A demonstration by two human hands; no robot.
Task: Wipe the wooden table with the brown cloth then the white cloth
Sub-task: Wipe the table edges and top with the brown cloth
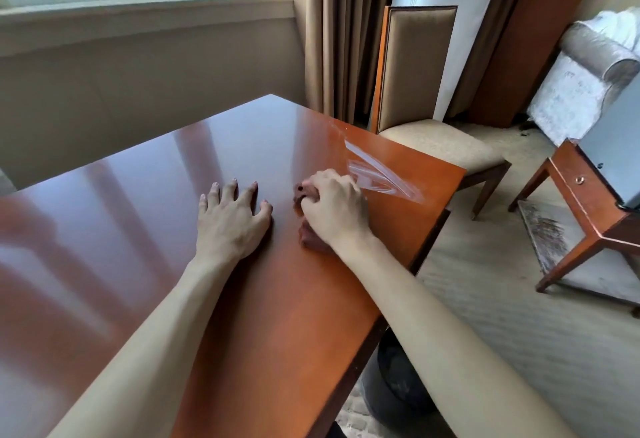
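- The right hand (332,209) has its grip curled down over the brown cloth (310,238), a bunched wad pressed on the wooden surface (138,229) near its right edge; only bits of the cloth show beside the fingers and under the wrist.
- The left hand (232,219) lies flat just beside it, fingers spread and straight, holding nothing and seemingly steadying the person.
- A clear plastic wrapper (381,174) lies on the surface just beyond the right hand, touching or nearly touching the knuckles.
- Judged from this, the task is in its first stage, the brown-cloth wipe; how much of the glossy top has been covered cannot be told.
- The white cloth is not in view, so the second wipe looks wholly undone.
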